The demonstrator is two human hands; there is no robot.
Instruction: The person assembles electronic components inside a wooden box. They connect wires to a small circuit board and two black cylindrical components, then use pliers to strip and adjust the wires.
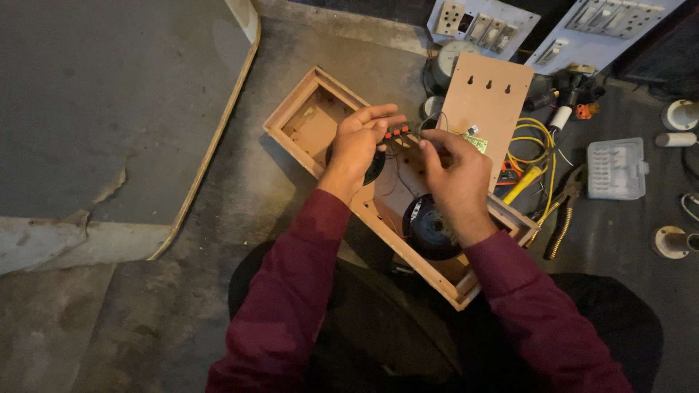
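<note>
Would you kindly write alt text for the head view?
Both hands, the left hand and right hand, hold a small red-and-black terminal part over an open wooden box containing a round speaker. Pliers lie right.

A rough grey concrete floor [240, 218] carries everything. An open wooden box [306, 120] lies on it at an angle. Just beside the box's far edge rests a flat brown board [484, 98]. Beyond the board lie two white switch panels [484, 25]. On the side of the box past the board lie coiled yellow wire [539, 135], pliers [564, 211] and a clear plastic case [615, 167]. Well apart on the box's other side lies a large curved-edged board [109, 109].
</note>
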